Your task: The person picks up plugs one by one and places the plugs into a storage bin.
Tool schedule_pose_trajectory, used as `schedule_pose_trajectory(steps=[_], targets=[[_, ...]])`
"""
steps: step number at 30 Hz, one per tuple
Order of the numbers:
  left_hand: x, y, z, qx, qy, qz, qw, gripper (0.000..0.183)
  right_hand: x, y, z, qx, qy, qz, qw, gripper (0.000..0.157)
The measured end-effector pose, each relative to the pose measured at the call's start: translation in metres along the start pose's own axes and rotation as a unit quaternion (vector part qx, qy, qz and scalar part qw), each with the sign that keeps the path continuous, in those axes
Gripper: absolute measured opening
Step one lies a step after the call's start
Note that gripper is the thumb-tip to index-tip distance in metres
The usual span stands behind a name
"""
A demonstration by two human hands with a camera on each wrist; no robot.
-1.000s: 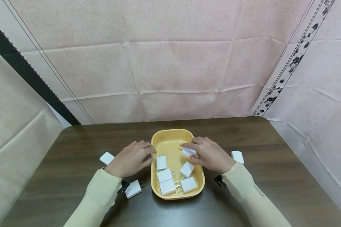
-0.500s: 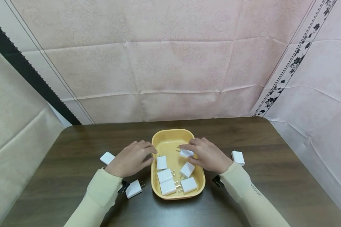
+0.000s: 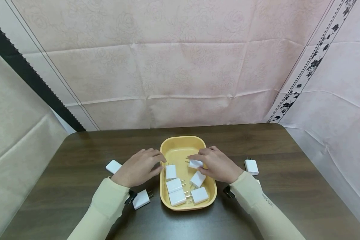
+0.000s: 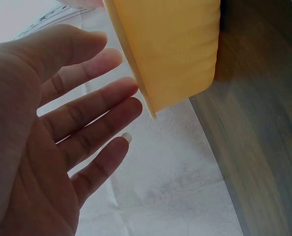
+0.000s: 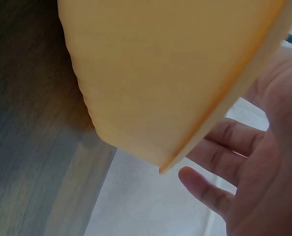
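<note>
Over the yellow, round-cornered plastic tray (image 3: 181,149), the right hand (image 3: 217,165) pinches a white, boxy plastic charger (image 3: 195,164) by its body, leaving the pronged end free; the left hand (image 3: 141,168), fingers loosely extended, sits at the tray's left edge, perhaps steadying it.

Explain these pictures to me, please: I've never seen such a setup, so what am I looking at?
There's no machine here, just a person's two bare hands. The wide picture comes from a camera on the head, looking forward and down; the two close ones come from a camera on each wrist. On the brown table stands a yellow tray with several white chargers in it; other chargers lie on either side. The right hand pinches one charger at the tray; whether it touches the bottom is hard to tell. The left hand is at the opposite rim, holding nothing.
</note>
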State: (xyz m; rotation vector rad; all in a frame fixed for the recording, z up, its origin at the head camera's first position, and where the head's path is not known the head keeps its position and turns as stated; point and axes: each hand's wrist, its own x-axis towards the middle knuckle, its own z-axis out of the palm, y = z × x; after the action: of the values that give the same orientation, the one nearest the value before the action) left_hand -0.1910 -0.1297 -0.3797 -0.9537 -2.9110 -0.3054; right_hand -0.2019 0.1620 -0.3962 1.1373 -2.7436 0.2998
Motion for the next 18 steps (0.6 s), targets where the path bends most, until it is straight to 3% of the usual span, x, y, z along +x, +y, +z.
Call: schedule_pose_trajectory(steps=[18], targets=[[0.001, -0.002, 0.001, 0.003, 0.001, 0.010, 0.9999, 0.020, 0.004, 0.004, 0.011, 0.006, -0.005, -0.009, 1.000, 0.042]])
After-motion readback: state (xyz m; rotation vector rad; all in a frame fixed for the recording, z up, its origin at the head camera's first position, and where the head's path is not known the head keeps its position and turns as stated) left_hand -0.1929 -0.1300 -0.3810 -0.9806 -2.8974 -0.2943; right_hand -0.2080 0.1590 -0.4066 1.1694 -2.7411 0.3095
